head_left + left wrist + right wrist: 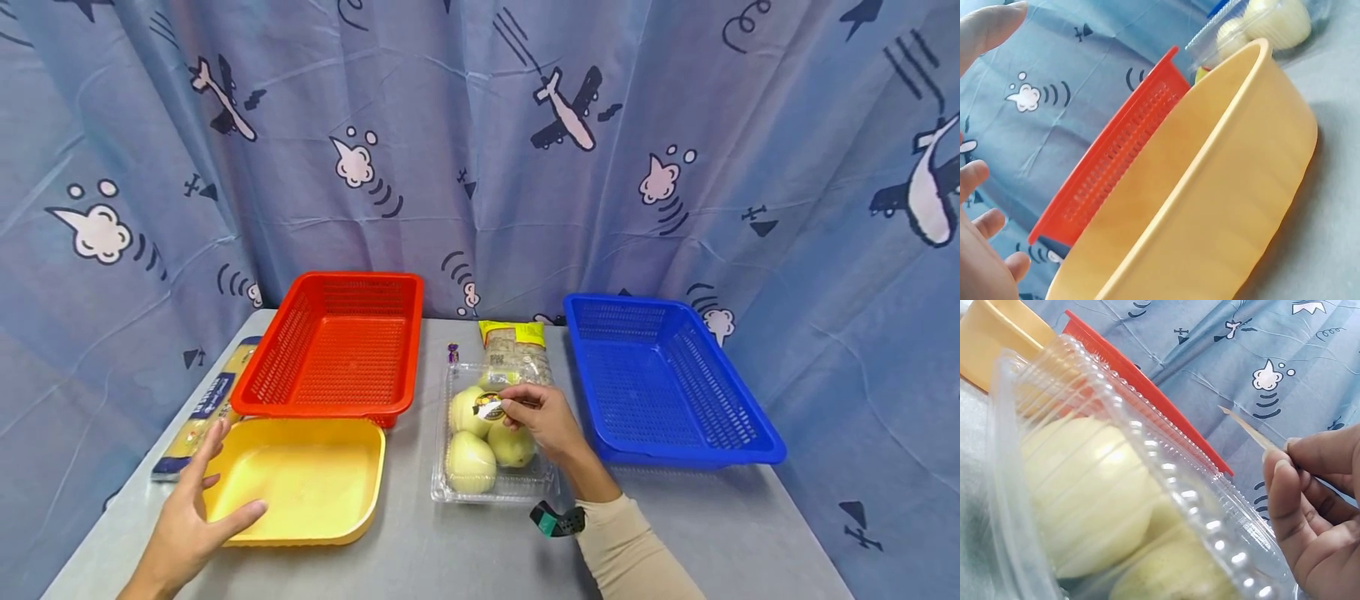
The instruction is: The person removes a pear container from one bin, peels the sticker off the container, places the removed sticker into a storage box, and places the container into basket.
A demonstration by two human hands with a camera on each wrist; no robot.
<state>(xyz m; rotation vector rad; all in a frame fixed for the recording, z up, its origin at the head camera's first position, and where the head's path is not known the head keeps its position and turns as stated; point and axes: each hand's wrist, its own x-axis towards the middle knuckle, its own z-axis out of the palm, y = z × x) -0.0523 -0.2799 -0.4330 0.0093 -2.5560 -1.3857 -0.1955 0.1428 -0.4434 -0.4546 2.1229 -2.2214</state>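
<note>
My right hand (551, 425) pinches a small sticker (489, 407) between thumb and fingertips, above a clear plastic clamshell box (495, 493). The right wrist view shows the sticker (1249, 430) nearly edge-on, apart from the box. Several pale green round fruits (471, 462) lie inside the box, behind its clear lid (1079, 381). On the left, my left hand (183, 521) hovers at the side of a yellow plastic tub (360, 529), fingers spread and holding nothing. In the left wrist view its fingertips stand apart from the tub (1222, 206).
A red perforated basket (408, 350) stands behind the tub, and a blue one (678, 454) is at the right. Behind the box lie a yellow-topped bag (517, 335) and a tiny purple-wrapped item (453, 353). A long yellow-and-blue packet (213, 396) lies along the left edge.
</note>
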